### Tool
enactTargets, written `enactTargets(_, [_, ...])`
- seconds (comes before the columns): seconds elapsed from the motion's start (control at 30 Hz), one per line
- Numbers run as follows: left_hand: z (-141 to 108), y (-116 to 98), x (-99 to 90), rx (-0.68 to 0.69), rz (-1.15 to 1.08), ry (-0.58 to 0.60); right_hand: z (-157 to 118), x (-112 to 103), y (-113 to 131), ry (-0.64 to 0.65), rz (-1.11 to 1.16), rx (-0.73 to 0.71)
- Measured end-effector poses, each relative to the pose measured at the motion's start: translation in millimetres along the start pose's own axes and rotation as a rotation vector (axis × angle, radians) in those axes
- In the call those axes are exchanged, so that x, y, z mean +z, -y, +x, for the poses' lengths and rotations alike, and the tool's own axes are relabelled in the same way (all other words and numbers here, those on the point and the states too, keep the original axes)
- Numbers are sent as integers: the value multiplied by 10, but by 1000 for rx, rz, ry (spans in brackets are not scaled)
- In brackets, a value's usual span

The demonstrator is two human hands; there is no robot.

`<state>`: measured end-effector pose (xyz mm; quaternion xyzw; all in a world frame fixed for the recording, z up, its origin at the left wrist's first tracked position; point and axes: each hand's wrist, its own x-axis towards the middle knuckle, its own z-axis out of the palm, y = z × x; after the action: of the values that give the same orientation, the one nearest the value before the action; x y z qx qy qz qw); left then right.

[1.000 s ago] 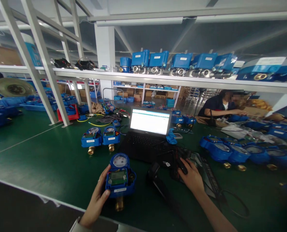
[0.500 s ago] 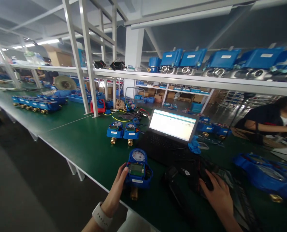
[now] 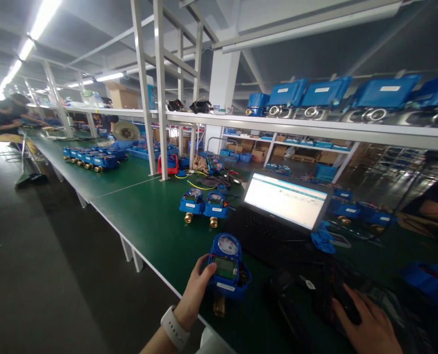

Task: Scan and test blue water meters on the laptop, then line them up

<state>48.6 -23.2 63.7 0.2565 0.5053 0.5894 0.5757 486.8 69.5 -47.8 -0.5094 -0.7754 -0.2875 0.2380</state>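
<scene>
My left hand (image 3: pixel 195 290) grips the left side of a blue water meter (image 3: pixel 226 285) at the table's front edge, thumb beside its small display. The meter has a round dial at its top and a brass pipe end facing me. Over a black computer mouse (image 3: pixel 347 302) lies my right hand (image 3: pixel 369 319), fingers curved around it. Between the hands rests a black handheld device, perhaps a scanner (image 3: pixel 287 300), dark and hard to make out. An open laptop (image 3: pixel 285 201) with a lit screen stands behind it. Two more blue meters (image 3: pixel 216 206) sit left of the laptop.
A row of blue meters (image 3: pixel 89 158) stands farther left on the green table (image 3: pixel 141 211). Metal posts (image 3: pixel 160 98) hold a shelf (image 3: pixel 296 124) bearing larger blue units. A blue glove (image 3: pixel 322 238) lies right of the laptop. Other people (image 3: pixel 5 118) sit far left; another person is at right.
The view has swung left, so the scene sits farther right in the picture. My left hand stays on the meter and my right hand on the mouse.
</scene>
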Motion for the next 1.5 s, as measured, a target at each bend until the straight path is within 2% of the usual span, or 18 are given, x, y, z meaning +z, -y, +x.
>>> enactTargets(0.23, [8, 21, -41, -29, 14, 13, 5, 6, -20, -39, -81, -80])
enactTargets(0.43, [40, 54, -62, -31, -10, 5, 15, -25, -24, -7, -108, -95])
enactTargets(0.67, [30, 61, -72, -26, -54, -27, 11, -34, -22, 63, -17, 5])
enactTargets(0.77, [63, 90, -91, -2, -85, -39, 48, -48, 44, 20, 41, 52])
enactTargets(0.93, [95, 115, -117, -21, -71, -70, 150, -97, 215, -70, 98, 287])
enactTargets(1.03, [82, 82, -113, -55, -43, -105, 196, -136, 278, -71, 109, 354])
enactTargets(1.27, [153, 47, -175, -123, 7, -192, 249, -210, 350, -32, 149, 440])
enactTargets(1.5, [298, 142, -317, -174, 112, -247, 291, -226, 418, -35, 168, 471])
